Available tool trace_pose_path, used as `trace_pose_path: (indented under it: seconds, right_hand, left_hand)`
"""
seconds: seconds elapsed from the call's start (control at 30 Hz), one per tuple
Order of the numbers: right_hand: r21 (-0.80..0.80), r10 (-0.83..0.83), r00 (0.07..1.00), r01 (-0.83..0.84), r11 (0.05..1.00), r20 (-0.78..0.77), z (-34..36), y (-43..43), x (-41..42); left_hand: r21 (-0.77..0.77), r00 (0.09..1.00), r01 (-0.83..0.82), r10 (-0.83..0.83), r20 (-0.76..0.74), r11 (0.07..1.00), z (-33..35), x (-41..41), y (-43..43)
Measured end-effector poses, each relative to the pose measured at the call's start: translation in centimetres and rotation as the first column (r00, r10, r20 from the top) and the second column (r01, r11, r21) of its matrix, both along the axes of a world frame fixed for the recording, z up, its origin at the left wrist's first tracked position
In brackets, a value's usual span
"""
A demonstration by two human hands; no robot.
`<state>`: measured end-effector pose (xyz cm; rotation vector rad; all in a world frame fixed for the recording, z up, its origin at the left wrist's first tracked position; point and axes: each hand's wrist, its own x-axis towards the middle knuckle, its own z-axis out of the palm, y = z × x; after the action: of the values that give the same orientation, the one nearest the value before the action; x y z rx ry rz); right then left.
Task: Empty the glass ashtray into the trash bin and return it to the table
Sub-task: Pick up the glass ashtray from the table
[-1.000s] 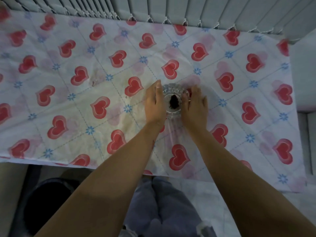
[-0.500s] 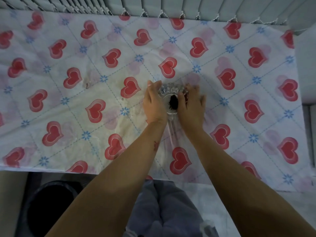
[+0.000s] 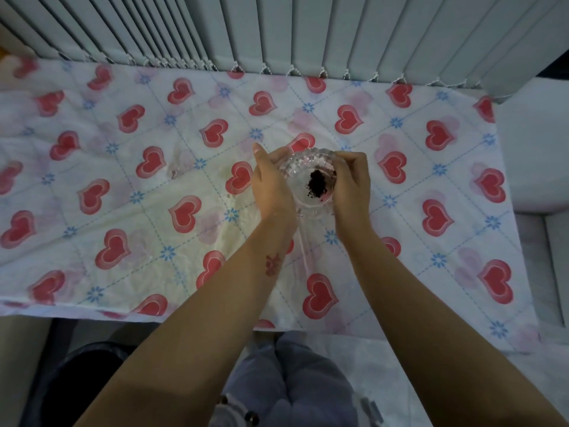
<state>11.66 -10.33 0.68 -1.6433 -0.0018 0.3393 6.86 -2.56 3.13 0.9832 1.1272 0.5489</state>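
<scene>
A clear, ribbed glass ashtray with a dark clump of ash in its middle is held over the table, which wears a white cloth with red hearts. My left hand grips its left side and my right hand grips its right side. The ashtray looks lifted slightly off the cloth. A dark round trash bin stands on the floor at the lower left, below the table's front edge, partly hidden by my left forearm.
Grey vertical blinds hang behind the table. A pale block of furniture stands at the right. My legs in grey trousers are below the table's front edge, on a light tiled floor.
Both hands have closed around the ashtray and raised it a little toward me. The view has tilted up, showing more of the blinds.
</scene>
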Motion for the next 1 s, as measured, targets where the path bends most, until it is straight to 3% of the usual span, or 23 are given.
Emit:
trace_pose_path:
  seconds: [0.33, 0.57, 1.0]
  right_hand:
    - [0.077, -0.051, 0.984, 0.065, 0.995, -0.169, 3.1, 0.0, -0.4]
    - [0.153, -0.012, 0.992, 0.031, 0.988, -0.124, 3.8, 0.0, -1.8]
    - [0.121, 0.141, 0.984, -0.127, 0.984, -0.113, 3.9, 0.9, -4.9]
  left_hand:
    - [0.128, 0.977, 0.191, -0.201, 0.072, 0.973, 2.9, -2.5, 0.2]
    - [0.12, 0.963, 0.264, -0.268, 0.018, 0.957, 2.1, -4.0, 0.4]
    - [0.083, 0.992, 0.005, -0.015, 0.122, 0.997, 2.3, -7.1, 0.0]
